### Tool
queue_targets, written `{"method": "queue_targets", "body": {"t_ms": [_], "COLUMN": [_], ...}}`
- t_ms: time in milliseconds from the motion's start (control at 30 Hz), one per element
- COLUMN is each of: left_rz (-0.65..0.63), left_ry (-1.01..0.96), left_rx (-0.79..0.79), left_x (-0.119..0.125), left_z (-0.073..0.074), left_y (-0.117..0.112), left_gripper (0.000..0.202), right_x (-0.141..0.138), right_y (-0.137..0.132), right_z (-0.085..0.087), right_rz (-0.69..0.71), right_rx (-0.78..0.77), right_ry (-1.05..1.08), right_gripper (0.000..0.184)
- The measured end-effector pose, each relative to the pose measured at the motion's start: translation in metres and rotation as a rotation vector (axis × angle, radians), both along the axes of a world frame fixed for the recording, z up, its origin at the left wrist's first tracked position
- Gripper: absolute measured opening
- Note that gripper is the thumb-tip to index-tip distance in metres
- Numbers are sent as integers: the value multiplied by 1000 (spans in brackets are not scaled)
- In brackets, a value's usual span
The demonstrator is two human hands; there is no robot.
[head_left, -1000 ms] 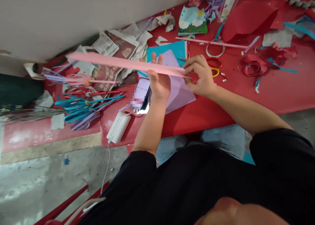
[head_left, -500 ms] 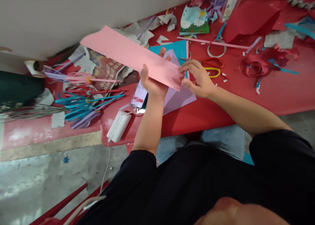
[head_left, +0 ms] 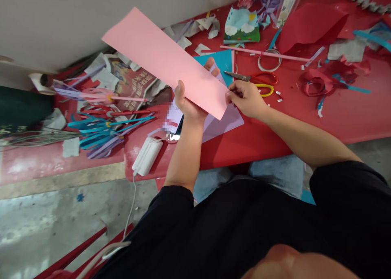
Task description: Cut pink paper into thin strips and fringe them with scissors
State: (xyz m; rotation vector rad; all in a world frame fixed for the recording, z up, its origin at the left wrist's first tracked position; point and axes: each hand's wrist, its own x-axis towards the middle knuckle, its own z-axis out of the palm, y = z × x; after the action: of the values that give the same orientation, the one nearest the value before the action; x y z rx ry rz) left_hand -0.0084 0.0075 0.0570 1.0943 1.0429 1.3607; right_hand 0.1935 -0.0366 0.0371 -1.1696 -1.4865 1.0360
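A long sheet of pink paper [head_left: 174, 63] slants across the middle of the view, raised above the table. From below, my left hand [head_left: 192, 104] grips it, thumb on the near edge and fingertips showing past the far edge. My right hand [head_left: 246, 97] pinches the paper's right end between thumb and bent fingers. Beneath lie purple paper [head_left: 227, 122] and blue paper [head_left: 224, 61]. Scissors [head_left: 259, 78] with red and yellow handles rest just beyond my right hand. A phone [head_left: 175, 120] lies partly hidden behind my left wrist.
A white power bank [head_left: 148, 156] with a cable sits at the table's front edge. Blue and purple paper strips [head_left: 100, 132] are heaped at left. A tape roll [head_left: 269, 60], a pink stick [head_left: 269, 54] and red paper [head_left: 311, 26] lie at the back and right.
The pink paper's far left end has risen and the sheet looks flatter. My right hand's fingers have closed from a looser hold into a pinch at its right end, uncovering the scissor blades.
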Motion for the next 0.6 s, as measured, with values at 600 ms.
{"method": "queue_targets", "body": {"t_ms": [600], "left_rz": [-378], "left_ry": [-131], "left_rx": [-258], "left_x": [-4], "left_z": [13], "left_y": [-3], "left_gripper": [101], "right_x": [8], "right_y": [4], "right_z": [1], "right_rz": [-207], "right_rx": [102], "right_ry": [-10], "right_gripper": [55]}}
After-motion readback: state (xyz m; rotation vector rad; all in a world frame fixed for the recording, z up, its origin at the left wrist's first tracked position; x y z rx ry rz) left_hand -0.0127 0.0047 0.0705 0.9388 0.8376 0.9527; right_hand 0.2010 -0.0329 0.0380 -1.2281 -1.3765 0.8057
